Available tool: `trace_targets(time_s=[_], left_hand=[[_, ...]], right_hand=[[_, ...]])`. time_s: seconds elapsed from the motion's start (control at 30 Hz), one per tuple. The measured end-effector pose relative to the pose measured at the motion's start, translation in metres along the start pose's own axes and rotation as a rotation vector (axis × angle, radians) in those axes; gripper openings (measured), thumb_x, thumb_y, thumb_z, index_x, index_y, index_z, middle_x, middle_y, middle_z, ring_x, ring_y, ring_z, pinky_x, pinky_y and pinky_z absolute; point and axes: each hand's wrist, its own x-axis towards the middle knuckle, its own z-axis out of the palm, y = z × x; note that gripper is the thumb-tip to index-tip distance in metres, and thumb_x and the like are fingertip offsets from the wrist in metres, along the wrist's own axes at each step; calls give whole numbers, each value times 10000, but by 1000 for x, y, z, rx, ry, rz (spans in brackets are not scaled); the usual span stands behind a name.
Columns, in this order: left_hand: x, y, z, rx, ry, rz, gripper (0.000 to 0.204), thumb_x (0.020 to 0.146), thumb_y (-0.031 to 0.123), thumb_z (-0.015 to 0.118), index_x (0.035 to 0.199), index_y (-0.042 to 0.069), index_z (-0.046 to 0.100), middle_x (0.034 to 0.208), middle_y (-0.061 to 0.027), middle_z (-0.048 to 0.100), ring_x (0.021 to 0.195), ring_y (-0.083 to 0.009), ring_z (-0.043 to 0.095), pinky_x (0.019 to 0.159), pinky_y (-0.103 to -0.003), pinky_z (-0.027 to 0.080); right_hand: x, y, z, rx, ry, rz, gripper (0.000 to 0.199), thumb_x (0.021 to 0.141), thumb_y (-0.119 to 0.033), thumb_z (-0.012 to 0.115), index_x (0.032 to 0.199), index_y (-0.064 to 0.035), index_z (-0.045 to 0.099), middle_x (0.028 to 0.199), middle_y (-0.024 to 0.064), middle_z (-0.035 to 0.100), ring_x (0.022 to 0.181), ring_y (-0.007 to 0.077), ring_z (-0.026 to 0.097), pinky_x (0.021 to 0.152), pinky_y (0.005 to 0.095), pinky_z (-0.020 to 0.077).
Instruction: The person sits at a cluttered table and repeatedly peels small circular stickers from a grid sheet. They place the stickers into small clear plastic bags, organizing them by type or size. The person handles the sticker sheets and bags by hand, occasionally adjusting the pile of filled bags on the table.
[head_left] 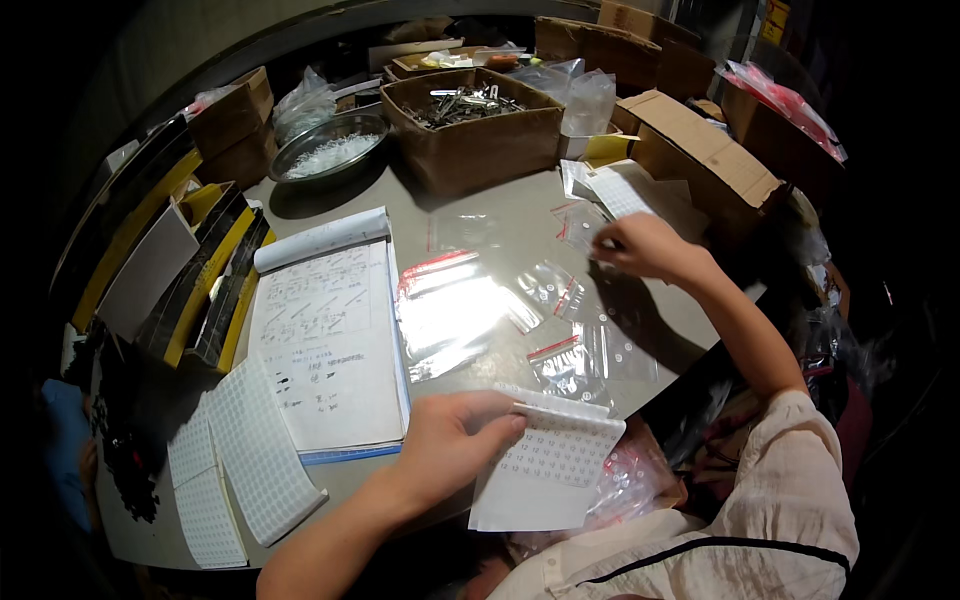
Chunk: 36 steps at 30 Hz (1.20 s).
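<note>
Near the table's front edge my left hand (465,440) is closed on a folded sheet of small round stickers (560,450), thumb on top, its blank lower part hanging down. My right hand (640,248) is farther off at the right, fingers pinched together beside a small clear zip bag (577,224) with a red seal line. What the pinched fingers hold, if anything, is hidden. Between my hands lie more small zip bags (548,290), several bearing a round white sticker. Left of these, a stack of clear bags (450,310) reflects the light strongly.
A clipboard of handwritten papers (325,320) lies left of the bags, with more sticker sheets (250,450) in front. Behind stand a metal bowl of small clear pieces (330,160) and a cardboard box of dark metal parts (470,140). Black-and-yellow file holders (210,270) line the left.
</note>
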Motion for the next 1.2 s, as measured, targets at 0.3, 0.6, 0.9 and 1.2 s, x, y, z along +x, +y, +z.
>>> trace_targets(time_s=[0.3,0.6,0.9,1.2], left_hand=[[-4,1,-1,-26,11,-78,197,924,81,731,1067,-54,750,916,-72,755,845,-101,673,779,-255,552],[-2,1,0,-85,-57,-6,189,927,76,735,1068,-49,748,939,-64,752,861,-98,670,786,-254,549],[-5,1,2,86,-126,88,174,920,44,716,1069,-40,749,950,-77,754,891,-112,675,804,-264,538],[-7,2,5,106,-124,125,177,915,15,702,1073,-48,749,1019,-122,770,911,-126,686,818,-283,548]], right_hand=[[-58,-33,-16,204,41,-107,224,901,-242,696,932,-22,718,773,167,686,725,355,659,680,428,507],[-6,25,8,177,-71,-123,267,809,-92,695,1045,-5,605,888,190,676,874,354,666,762,426,512],[-27,3,-11,147,-211,6,398,833,-329,797,965,18,653,855,207,679,826,380,668,745,432,515],[-86,-131,-3,694,-132,-514,280,887,-205,671,1078,-1,639,964,201,672,923,381,672,814,442,538]])
